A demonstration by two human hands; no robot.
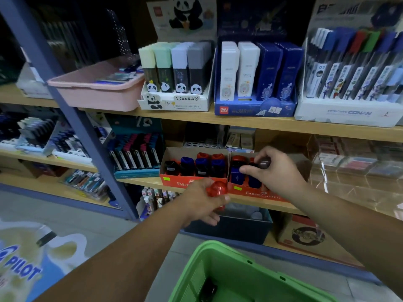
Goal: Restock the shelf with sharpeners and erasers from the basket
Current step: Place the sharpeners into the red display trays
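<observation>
Right fingers [247, 170] pinch dark sharpener [263, 164] (over red box [261, 194]).

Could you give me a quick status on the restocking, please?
Left hand grips red sharpener. Right hand holds dark sharpener over right-hand red box. Green basket below; no obstruction seen.

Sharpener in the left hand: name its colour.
Red. The sharpener shows best in the head view.
</observation>
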